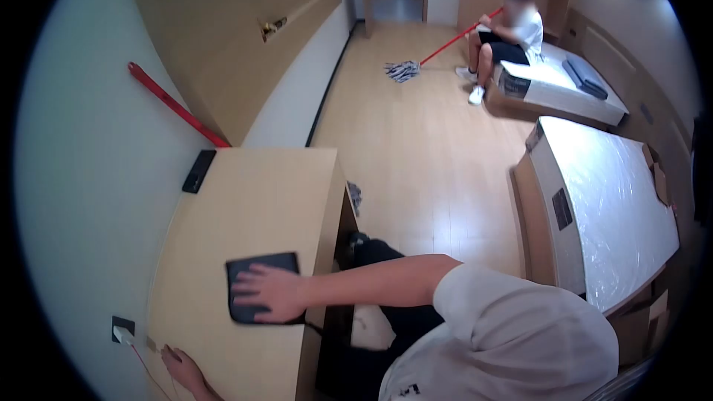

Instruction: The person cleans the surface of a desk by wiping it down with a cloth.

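My right hand [273,293] lies flat with its fingers spread on a dark square cloth [241,258], which rests on a light wooden desk top [260,200]. The hand is slightly blurred. Near the wall side of the desk, my left hand [184,373] rests on the surface with its fingers stretched out, nothing visible in them. A thin cable [145,364] runs down beside it from a white plug [123,336] in a dark wall socket.
A black box-like object [199,171] and a red pole [171,100] stand at the desk's far end. To the right are wrapped mattresses [620,204]. Further off, a person [527,30] sits on a bed holding a mop [402,70].
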Demonstrator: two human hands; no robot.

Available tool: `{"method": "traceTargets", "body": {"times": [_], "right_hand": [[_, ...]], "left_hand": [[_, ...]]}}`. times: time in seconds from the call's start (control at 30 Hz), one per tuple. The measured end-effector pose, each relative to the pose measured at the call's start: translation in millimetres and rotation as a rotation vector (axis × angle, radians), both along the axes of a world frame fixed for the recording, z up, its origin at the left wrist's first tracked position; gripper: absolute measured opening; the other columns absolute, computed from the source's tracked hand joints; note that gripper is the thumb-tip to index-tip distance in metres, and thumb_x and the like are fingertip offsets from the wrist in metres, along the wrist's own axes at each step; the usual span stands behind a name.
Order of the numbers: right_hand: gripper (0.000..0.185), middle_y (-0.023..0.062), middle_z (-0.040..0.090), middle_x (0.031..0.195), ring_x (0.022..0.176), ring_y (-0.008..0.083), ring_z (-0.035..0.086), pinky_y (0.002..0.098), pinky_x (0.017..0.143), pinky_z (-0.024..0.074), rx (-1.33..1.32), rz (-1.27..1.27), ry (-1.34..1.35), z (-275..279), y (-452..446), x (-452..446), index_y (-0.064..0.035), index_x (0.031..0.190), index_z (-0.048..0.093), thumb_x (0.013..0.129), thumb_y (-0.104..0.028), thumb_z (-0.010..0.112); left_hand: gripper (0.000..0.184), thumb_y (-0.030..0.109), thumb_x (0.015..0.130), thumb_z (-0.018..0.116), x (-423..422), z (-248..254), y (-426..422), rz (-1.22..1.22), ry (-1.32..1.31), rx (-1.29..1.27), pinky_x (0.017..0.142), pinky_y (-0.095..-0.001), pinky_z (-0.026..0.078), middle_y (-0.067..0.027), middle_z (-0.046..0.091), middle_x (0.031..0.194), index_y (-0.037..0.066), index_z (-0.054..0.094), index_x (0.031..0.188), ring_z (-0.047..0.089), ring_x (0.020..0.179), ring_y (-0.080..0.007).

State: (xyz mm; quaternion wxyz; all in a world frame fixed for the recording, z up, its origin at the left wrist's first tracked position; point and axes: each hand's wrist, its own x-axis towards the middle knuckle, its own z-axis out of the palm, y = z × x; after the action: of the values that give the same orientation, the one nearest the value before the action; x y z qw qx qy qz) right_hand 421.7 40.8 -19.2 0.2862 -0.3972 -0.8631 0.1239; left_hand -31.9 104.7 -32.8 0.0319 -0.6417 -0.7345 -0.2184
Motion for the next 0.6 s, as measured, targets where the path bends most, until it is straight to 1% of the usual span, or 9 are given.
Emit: {"method": "traceTargets", "body": {"times": [0.03, 0.1, 0.2, 0.23, 0.3, 0.4, 0.5, 0.6], "right_hand": [[0.066, 0.0183, 0.040, 0.165, 0.157, 0.0388, 0.030, 0.0559, 0.130, 0.0176, -0.075, -0.094, -0.119, 19, 5, 33, -0.0115, 0.155, 0.050, 0.101, -0.049, 0.051], [0.067, 0.0150, 0.033, 0.171, 0.160, 0.0350, 0.023, 0.0531, 0.131, 0.0129, -0.143, -0.315, -0.227, 28, 17, 90, -0.0141, 0.161, 0.042, 0.106, -0.052, 0.042], [0.068, 0.0136, 0.029, 0.173, 0.161, 0.0353, 0.021, 0.0537, 0.131, 0.0124, -0.175, -0.569, -0.308, 36, 35, 165, -0.0162, 0.165, 0.037, 0.108, -0.054, 0.038], [0.068, 0.0131, 0.029, 0.173, 0.162, 0.0351, 0.020, 0.0536, 0.131, 0.0120, -0.199, -0.652, -0.320, 32, 40, 182, -0.0168, 0.165, 0.036, 0.108, -0.054, 0.036], [0.068, 0.0124, 0.027, 0.174, 0.162, 0.0348, 0.018, 0.0532, 0.132, 0.0107, -0.229, -0.699, -0.306, 32, 45, 205, -0.0174, 0.166, 0.035, 0.109, -0.055, 0.034], [0.069, 0.0119, 0.027, 0.174, 0.162, 0.0353, 0.017, 0.0534, 0.132, 0.0092, -0.252, -0.750, -0.300, 30, 49, 208, -0.0174, 0.166, 0.034, 0.108, -0.055, 0.034], [0.069, 0.0117, 0.027, 0.174, 0.162, 0.0354, 0.018, 0.0541, 0.132, 0.0101, -0.265, -0.803, -0.300, 34, 58, 207, -0.0173, 0.166, 0.034, 0.108, -0.055, 0.032], [0.070, 0.0112, 0.027, 0.174, 0.162, 0.0347, 0.018, 0.0543, 0.131, 0.0093, -0.267, -0.838, -0.300, 31, 66, 204, -0.0180, 0.167, 0.033, 0.108, -0.056, 0.032]], "left_hand": [[0.052, 0.023, 0.105, 0.052, 6, -5, 2, 0.030, 0.003, -0.001, 0.121, -0.0520, 0.036, -0.0288, 0.052, 0.152, -0.008, 0.052, 0.146, 0.048, 0.142, -0.0455], [0.051, 0.022, 0.105, 0.052, 12, -3, 0, 0.085, 0.007, -0.001, 0.121, -0.0524, 0.036, -0.0295, 0.052, 0.152, -0.009, 0.053, 0.145, 0.047, 0.143, -0.0459], [0.045, 0.026, 0.101, 0.054, 44, 36, -22, -0.039, 0.127, 0.107, 0.105, -0.0517, 0.050, -0.0308, 0.066, 0.129, -0.009, 0.065, 0.127, 0.062, 0.122, -0.0468], [0.045, 0.026, 0.101, 0.054, 45, 37, -18, -0.052, 0.145, 0.103, 0.105, -0.0516, 0.050, -0.0303, 0.067, 0.129, -0.009, 0.066, 0.127, 0.062, 0.121, -0.0464], [0.044, 0.026, 0.101, 0.055, 38, 34, -16, -0.065, 0.195, 0.088, 0.104, -0.0514, 0.050, -0.0293, 0.067, 0.128, -0.008, 0.066, 0.127, 0.062, 0.121, -0.0456], [0.043, 0.025, 0.100, 0.055, 38, 33, -21, -0.079, 0.193, 0.104, 0.103, -0.0527, 0.050, -0.0296, 0.067, 0.126, -0.006, 0.067, 0.127, 0.062, 0.119, -0.0466], [0.043, 0.025, 0.099, 0.054, 49, 35, -23, -0.028, 0.080, 0.145, 0.103, -0.0532, 0.050, -0.0302, 0.067, 0.126, -0.006, 0.067, 0.127, 0.061, 0.118, -0.0485], [0.046, 0.029, 0.100, 0.060, 42, 38, -23, 0.000, 0.179, 0.030, 0.106, -0.0497, 0.050, -0.0254, 0.070, 0.126, -0.005, 0.066, 0.131, 0.065, 0.121, -0.0421]]}}
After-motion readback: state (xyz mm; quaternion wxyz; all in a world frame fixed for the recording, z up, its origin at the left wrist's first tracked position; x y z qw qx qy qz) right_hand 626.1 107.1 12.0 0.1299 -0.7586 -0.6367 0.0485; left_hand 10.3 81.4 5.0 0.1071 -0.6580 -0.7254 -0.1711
